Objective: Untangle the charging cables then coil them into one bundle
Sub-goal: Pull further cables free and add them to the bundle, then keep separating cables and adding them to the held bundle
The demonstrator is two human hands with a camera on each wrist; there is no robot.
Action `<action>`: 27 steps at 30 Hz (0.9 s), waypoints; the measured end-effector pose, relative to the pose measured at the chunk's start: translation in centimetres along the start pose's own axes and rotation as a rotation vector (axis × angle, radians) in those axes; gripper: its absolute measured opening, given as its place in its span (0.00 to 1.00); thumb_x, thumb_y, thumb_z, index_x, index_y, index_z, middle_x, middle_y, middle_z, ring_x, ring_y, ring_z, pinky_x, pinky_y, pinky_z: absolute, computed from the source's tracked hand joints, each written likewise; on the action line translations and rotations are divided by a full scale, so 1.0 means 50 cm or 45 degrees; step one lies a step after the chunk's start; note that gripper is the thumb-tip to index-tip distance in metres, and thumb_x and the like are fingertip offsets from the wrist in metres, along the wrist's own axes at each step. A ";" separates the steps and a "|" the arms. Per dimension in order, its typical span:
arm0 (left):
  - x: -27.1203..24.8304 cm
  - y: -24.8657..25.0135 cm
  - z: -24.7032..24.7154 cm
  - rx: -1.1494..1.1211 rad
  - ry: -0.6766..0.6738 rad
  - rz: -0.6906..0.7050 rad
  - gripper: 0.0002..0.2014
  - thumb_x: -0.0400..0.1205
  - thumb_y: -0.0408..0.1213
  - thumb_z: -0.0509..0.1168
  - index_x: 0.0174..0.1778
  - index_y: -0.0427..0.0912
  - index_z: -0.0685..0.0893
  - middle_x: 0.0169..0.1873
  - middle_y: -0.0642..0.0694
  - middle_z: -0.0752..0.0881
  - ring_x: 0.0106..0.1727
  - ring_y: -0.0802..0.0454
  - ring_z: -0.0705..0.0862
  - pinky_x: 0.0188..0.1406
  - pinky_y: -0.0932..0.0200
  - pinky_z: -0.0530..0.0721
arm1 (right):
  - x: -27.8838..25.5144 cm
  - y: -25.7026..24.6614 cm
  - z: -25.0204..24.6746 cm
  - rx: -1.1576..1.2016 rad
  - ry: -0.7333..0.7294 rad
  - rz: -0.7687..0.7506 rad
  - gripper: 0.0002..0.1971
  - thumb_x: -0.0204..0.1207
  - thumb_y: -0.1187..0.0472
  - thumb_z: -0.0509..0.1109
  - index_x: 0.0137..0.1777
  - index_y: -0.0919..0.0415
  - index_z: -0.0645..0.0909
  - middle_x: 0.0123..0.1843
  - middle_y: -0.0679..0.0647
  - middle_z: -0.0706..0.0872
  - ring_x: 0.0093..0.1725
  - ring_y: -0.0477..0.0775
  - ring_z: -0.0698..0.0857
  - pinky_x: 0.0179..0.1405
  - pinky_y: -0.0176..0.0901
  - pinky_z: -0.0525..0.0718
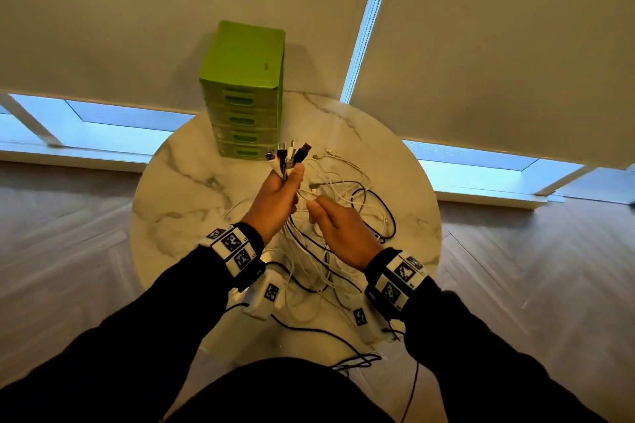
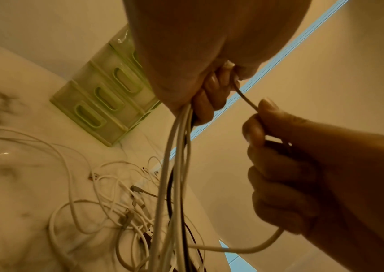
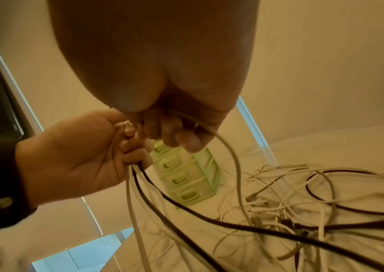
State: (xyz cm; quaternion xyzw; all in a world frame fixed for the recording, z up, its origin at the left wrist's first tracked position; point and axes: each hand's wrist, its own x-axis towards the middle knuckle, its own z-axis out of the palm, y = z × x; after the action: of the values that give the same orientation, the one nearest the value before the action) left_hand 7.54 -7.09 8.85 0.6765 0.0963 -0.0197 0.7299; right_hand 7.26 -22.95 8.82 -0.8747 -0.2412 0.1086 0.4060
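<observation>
1. The person's left hand is fisted round a bunch of white and black charging cables. The gripped stretch runs upright, with the USB plug ends fanning up and away from the person, toward the green plastic drawer unit.
2. About five plugs stick out above the fist: roughly three white, two black. The exact count is unclear where they overlap.
3. Below the fist the cables hang down and spread into a loose tangle on the round white marble-patterned table, mostly right of the hands and toward the person.
4. The right hand, just beside the left and slightly lower, pinches one white cable between thumb and forefinger, its other fingers curled. That strand runs from the left fist, through the pinch, and loops below.
5. The drawer unit has four drawers and stands upright at the table's far edge.
</observation>
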 end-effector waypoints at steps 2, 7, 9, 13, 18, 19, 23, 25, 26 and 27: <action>-0.011 0.006 0.001 0.004 -0.033 0.009 0.23 0.89 0.53 0.57 0.76 0.44 0.76 0.34 0.47 0.71 0.32 0.57 0.69 0.33 0.60 0.70 | -0.004 -0.005 0.010 0.036 0.022 0.007 0.17 0.91 0.49 0.53 0.43 0.52 0.76 0.34 0.44 0.79 0.36 0.45 0.79 0.41 0.43 0.77; -0.028 0.006 0.004 -0.027 -0.062 -0.008 0.08 0.89 0.55 0.57 0.61 0.71 0.77 0.43 0.51 0.77 0.42 0.58 0.77 0.48 0.53 0.81 | -0.003 -0.025 0.018 0.067 -0.008 -0.022 0.16 0.91 0.50 0.53 0.43 0.50 0.74 0.34 0.45 0.78 0.36 0.45 0.77 0.41 0.46 0.77; -0.030 0.006 0.000 0.002 -0.014 -0.049 0.11 0.88 0.56 0.56 0.64 0.64 0.76 0.48 0.45 0.75 0.45 0.54 0.76 0.47 0.56 0.80 | -0.005 -0.025 0.022 0.030 -0.013 -0.046 0.15 0.91 0.50 0.53 0.44 0.50 0.74 0.34 0.45 0.79 0.36 0.47 0.78 0.41 0.48 0.77; -0.024 -0.007 -0.013 -0.050 0.017 -0.103 0.31 0.76 0.74 0.60 0.58 0.49 0.76 0.39 0.46 0.71 0.34 0.55 0.71 0.34 0.59 0.74 | -0.014 -0.018 0.030 -0.009 0.024 -0.049 0.15 0.91 0.48 0.53 0.44 0.51 0.74 0.36 0.52 0.80 0.36 0.53 0.79 0.40 0.54 0.78; -0.034 -0.024 -0.008 0.040 -0.076 -0.043 0.24 0.86 0.62 0.57 0.68 0.48 0.77 0.31 0.56 0.73 0.32 0.59 0.71 0.31 0.63 0.73 | 0.005 -0.014 0.027 -0.045 0.086 -0.083 0.12 0.91 0.49 0.54 0.47 0.49 0.74 0.35 0.49 0.81 0.35 0.51 0.80 0.38 0.53 0.79; -0.037 -0.024 -0.005 0.054 -0.068 -0.035 0.23 0.87 0.61 0.55 0.65 0.47 0.79 0.31 0.56 0.73 0.32 0.59 0.72 0.31 0.62 0.74 | 0.011 -0.014 0.024 -0.063 0.066 -0.093 0.12 0.91 0.51 0.54 0.47 0.48 0.75 0.35 0.46 0.81 0.35 0.48 0.80 0.37 0.50 0.79; -0.035 -0.021 -0.001 0.075 -0.020 0.006 0.21 0.90 0.57 0.49 0.44 0.45 0.77 0.29 0.52 0.72 0.29 0.58 0.71 0.31 0.60 0.72 | 0.022 -0.012 0.011 -0.087 -0.030 -0.086 0.17 0.91 0.48 0.54 0.49 0.52 0.82 0.38 0.42 0.84 0.38 0.41 0.83 0.42 0.41 0.79; -0.028 -0.018 -0.004 0.043 0.044 0.028 0.23 0.89 0.59 0.48 0.41 0.45 0.73 0.27 0.53 0.72 0.29 0.57 0.71 0.32 0.59 0.72 | 0.022 -0.003 0.009 -0.042 -0.145 -0.004 0.26 0.90 0.41 0.51 0.42 0.55 0.83 0.35 0.47 0.86 0.36 0.45 0.84 0.45 0.45 0.81; -0.023 -0.013 -0.006 0.000 0.088 0.030 0.23 0.89 0.59 0.48 0.41 0.45 0.73 0.28 0.52 0.71 0.29 0.57 0.71 0.33 0.59 0.72 | 0.019 0.005 0.011 -0.018 -0.242 0.063 0.30 0.88 0.37 0.49 0.40 0.56 0.83 0.33 0.50 0.86 0.34 0.45 0.83 0.46 0.46 0.82; -0.018 -0.006 -0.010 -0.049 0.123 0.030 0.22 0.89 0.59 0.47 0.42 0.46 0.73 0.29 0.51 0.71 0.30 0.56 0.71 0.33 0.59 0.73 | 0.014 0.017 0.014 0.012 -0.338 0.124 0.34 0.87 0.34 0.47 0.38 0.57 0.84 0.31 0.52 0.86 0.32 0.45 0.83 0.47 0.46 0.82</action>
State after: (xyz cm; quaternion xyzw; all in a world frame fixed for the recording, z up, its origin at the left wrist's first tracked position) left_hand 6.57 -6.72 8.69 0.6636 0.1237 0.0234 0.7374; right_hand 7.88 -22.57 7.73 -0.8613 -0.2496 0.2443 0.3690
